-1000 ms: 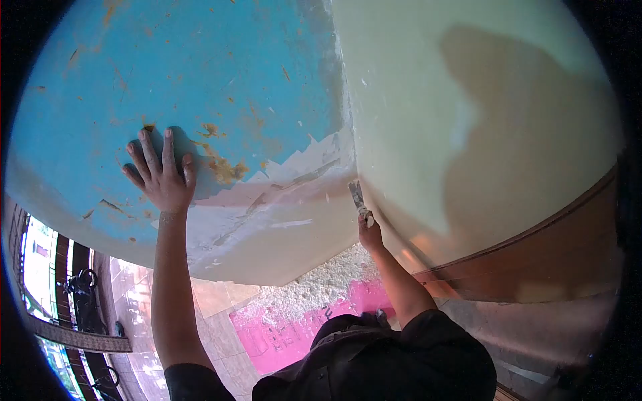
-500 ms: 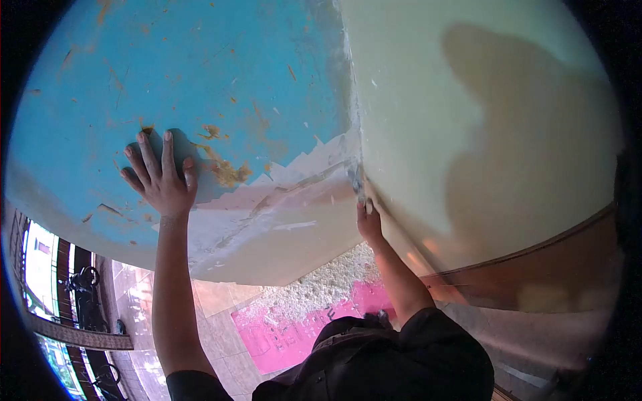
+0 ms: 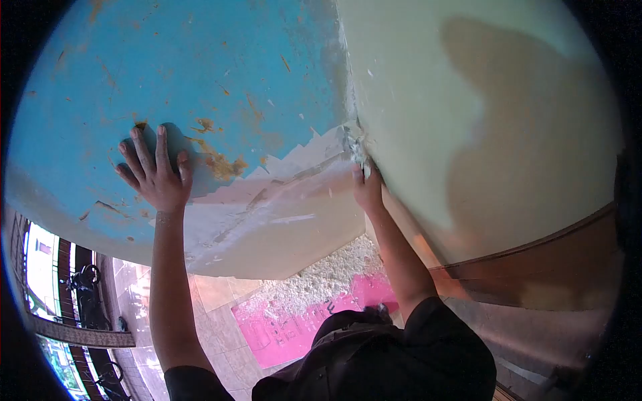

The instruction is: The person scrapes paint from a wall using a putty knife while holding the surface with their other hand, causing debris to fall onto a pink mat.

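My left hand (image 3: 159, 172) lies flat with spread fingers on the blue wall (image 3: 221, 67), beside orange-brown patches. My right hand (image 3: 368, 188) is closed around a scraper (image 3: 366, 170), most of whose handle is covered by the fingers. Its blade sits in the corner where the blue wall meets the pale green wall (image 3: 414, 120). Whitish flakes (image 3: 357, 148) gather at the blade end, which hides its edge. Below the blue paint, a jagged edge borders a bare pale band (image 3: 294, 220).
On the tiled floor (image 3: 217, 334) lies a pink sheet (image 3: 267, 341) strewn with white scrapings (image 3: 321, 284). A brown skirting band (image 3: 535, 281) runs along the green wall's foot. At far left, a parked motorbike (image 3: 87, 294) stands by a barred opening.
My right hand has slid up along the corner with the scraper, and more flakes show at the blade. My left hand stays on the same spot of the wall.
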Available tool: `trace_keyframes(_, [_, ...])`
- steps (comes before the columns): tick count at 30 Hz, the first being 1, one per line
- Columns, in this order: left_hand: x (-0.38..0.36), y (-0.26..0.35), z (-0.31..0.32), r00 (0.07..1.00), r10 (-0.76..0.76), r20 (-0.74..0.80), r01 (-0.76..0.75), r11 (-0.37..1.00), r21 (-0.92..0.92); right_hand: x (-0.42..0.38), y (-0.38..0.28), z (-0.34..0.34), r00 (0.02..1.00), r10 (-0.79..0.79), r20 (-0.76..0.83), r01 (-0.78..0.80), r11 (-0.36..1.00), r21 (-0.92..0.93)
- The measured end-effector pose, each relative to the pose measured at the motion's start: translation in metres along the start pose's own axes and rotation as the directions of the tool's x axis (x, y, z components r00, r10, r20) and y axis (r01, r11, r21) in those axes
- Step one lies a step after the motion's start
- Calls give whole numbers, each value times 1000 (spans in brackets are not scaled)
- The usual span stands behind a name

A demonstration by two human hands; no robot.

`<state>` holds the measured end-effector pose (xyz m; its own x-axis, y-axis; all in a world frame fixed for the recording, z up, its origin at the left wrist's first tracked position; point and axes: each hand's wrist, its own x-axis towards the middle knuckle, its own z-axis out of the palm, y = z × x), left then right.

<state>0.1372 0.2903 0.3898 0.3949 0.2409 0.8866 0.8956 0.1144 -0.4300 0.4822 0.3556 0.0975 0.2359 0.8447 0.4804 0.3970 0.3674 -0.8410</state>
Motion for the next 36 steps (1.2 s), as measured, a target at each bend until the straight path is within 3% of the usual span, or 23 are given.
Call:
trace_keyframes(1, [0, 0, 0, 1000, -5, 9, 4, 1000, 11, 4, -15, -8, 1000, 1, 3, -1, 1000, -2])
trace_keyframes(3, [0, -1, 0, 1000, -12, 16, 12, 1000, 25, 13, -50, -27, 968, 194, 156, -222, 956, 192])
trace_keyframes(4, [0, -1, 0, 1000, -14, 17, 14, 1000, 20, 4, -37, -21, 969, 194, 156, -223, 956, 192])
trace_keyframes(6, [1, -1, -1, 1000, -17, 9, 17, 1000, 15, -33, 13, 3, 980, 199, 26, -197, 978, -70])
trace_keyframes(9, [2, -1, -1, 1000, -19, 19, 19, 999, 29, -80, 65, 15, 970, 225, 93, -215, 971, -99])
trace_keyframes(11, [1, -1, -1, 1000, -14, 8, 14, 1000, 19, -80, 45, 11, 888, 459, 37, -432, 859, -274])
trace_keyframes(13, [0, 0, -2, 1000, -16, 22, 16, 1000, 12, -28, 11, -1, 985, 170, 18, -171, 979, 111])
trace_keyframes(15, [2, 0, -1, 999, -24, 26, 24, 1000, 8, 10, -16, -3, 992, -35, -119, 47, 993, 104])
trace_keyframes(16, [2, -1, -1, 999, -23, 28, 22, 1000, 17, 11, -21, -7, 993, -31, -115, 43, 994, 101])
trace_keyframes(18, [1, 0, -2, 999, -23, 27, 22, 999, 25, 13, -31, -14, 976, 169, 139, -179, 982, 63])
trace_keyframes(19, [1, 0, -2, 999, -23, 31, 22, 1000, 23, -5, -39, -16, 902, 353, 248, -388, 915, 112])
trace_keyframes(20, [1, -1, -1, 999, -22, 34, 21, 1000, 22, -40, 17, 21, 925, 372, 81, -381, 898, 218])
trace_keyframes(21, [1, -2, -1, 999, -24, 28, 23, 999, 26, -69, 46, 31, 947, 315, 69, -314, 949, -17])
trace_keyframes(22, [1, -2, -1, 999, -25, 28, 24, 1000, 21, -90, 21, 13, 975, 207, 80, -203, 978, -51])
trace_keyframes(23, [0, -2, -2, 999, -22, 29, 22, 1000, 14, -104, 18, 8, 929, 322, 183, -337, 940, 52])
trace_keyframes(24, [1, -2, -1, 1000, -21, 23, 21, 1000, 18, -99, 23, 11, 931, 317, 182, -332, 942, 57])
trace_keyframes(26, [0, -2, 0, 1000, -17, 7, 17, 1000, 17, -85, 41, 21, 963, 246, 114, -226, 961, -161])
trace_keyframes(28, [-2, -2, -2, 1000, -17, 25, 17, 1000, 13, -41, -17, 0, 957, 259, 133, -243, 962, -126])
trace_keyframes(29, [0, -2, -1, 999, -24, 24, 24, 1000, 15, -25, -31, -7, 979, 175, 101, -168, 983, -79])
trace_keyframes(30, [2, -2, 0, 999, -30, 24, 29, 999, 15, -18, -35, -10, 994, 87, 65, -85, 996, -34])
trace_keyframes(33, [-1, -1, -2, 1000, -16, 13, 16, 1000, 4, -29, -32, -12, 999, 44, 21, -45, 996, 77])
trace_keyframes(34, [0, -1, -2, 1000, -19, 19, 19, 1000, 4, -40, -19, -10, 999, 45, 21, -47, 996, 74])
trace_keyframes(36, [1, -1, -2, 1000, -22, 14, 22, 1000, 5, -67, 2, -9, 965, 237, 108, -217, 961, -172])
